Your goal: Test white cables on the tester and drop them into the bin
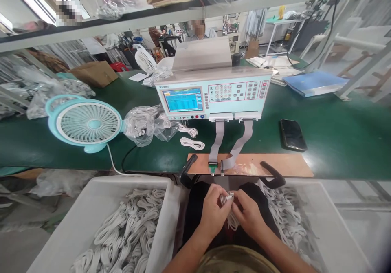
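Note:
Over my lap, my left hand (216, 208) and my right hand (247, 208) are closed on a coiled white cable (232, 221). The fingertips of both meet at its connector end (226, 199), while the coil hangs down between the palms. Just beyond, at the table edge, lies a copper-coloured board (275, 163). Two grey ribbon cables (244, 140) run from the tester (210, 93) to small connectors on this board. The tester's screen (183, 99) is lit. Two coiled white cables (192, 143) rest on the table left of the ribbons.
White bins full of coiled cables stand at my left (166, 187) and right (330, 212). A turquoise fan (88, 122) and bagged cables (142, 122) sit on the left. To the right are a phone (293, 134) and a blue folder (316, 83). Opposite sits a person (210, 32).

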